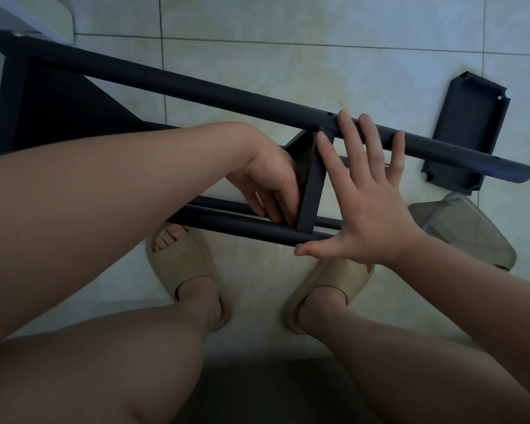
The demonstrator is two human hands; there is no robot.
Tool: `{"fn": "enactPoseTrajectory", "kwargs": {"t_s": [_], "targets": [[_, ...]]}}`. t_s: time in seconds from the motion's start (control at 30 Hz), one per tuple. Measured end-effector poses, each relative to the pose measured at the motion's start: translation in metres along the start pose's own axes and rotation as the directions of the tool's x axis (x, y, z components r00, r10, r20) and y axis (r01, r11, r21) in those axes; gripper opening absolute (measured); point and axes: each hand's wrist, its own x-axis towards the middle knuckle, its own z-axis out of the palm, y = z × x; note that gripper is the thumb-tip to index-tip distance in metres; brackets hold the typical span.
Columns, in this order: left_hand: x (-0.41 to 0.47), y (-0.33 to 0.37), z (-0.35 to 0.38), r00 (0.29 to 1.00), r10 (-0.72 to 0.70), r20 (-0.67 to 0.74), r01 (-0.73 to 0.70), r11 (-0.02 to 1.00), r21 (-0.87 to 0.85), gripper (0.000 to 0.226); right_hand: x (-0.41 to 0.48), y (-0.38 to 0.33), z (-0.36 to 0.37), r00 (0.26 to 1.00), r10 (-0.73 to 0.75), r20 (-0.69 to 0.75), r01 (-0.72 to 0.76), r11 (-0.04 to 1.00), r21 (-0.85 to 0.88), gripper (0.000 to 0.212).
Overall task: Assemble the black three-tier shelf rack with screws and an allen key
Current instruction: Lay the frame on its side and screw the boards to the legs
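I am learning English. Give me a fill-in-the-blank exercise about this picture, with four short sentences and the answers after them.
1. The right hand is ____, with its fingers spread over the rack.
2. The rack does not stand upright; it lies on its ____.
3. A loose shelf lies on the tiled ____ beyond the rack.
4. The person wears ____ beige slippers.

Missing words: open; side; floor; two.

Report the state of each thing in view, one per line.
Black tubular rack frame: lying sideways, partly assembled.
Black middle shelf panel: seated within the frame.
Loose black shelf tray: unattached, lying flat.
Left hand: fingers at the shelf joint, grip unclear.
Right hand: open, spread against the frame.
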Motion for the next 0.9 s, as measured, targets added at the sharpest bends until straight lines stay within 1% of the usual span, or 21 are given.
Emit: {"fn": "enactPoseTrajectory", "kwargs": {"t_s": [0.1,0.43,0.57,0.7,0.8,0.9], "targets": [[-0.0008,0.0007,-0.0002,1.0,0.007,-0.003,-0.007,1.0,0.012,0.017,0.0,-0.0001,0.0001,1.0,-0.001,-0.002,0.001,1.0,0.0,0.139],[0.0057,0.0003,0.0034,1.0,0.014,-0.026,-0.015,1.0,-0.026,0.013,-0.0003,-0.0004,-0.0002,1.0,0.003,0.0,-0.003,1.0,0.001,0.14],[0.0046,-0.0003,0.0025,1.0,0.017,-0.016,-0.018,0.999,-0.037,0.016,-0.0003,0.0002,0.0007,1.0,0.001,-0.005,-0.001,1.0,0.001,0.14],[0.0009,0.0017,-0.0023,1.0,-0.004,0.01,0.003,1.0,0.017,0.022,0.0002,0.0011,0.0012,1.0,-0.002,-0.011,0.002,1.0,0.003,0.139],[-0.0008,0.0025,-0.0035,1.0,-0.017,0.012,0.016,0.998,0.063,0.016,0.0003,0.0009,0.0021,1.0,-0.006,-0.017,0.006,1.0,0.004,0.138],[0.0017,0.0012,-0.0012,1.0,-0.01,-0.003,0.011,0.998,0.066,0.015,-0.0001,0.0009,0.0028,1.0,-0.005,-0.018,0.005,1.0,0.003,0.138]]}}
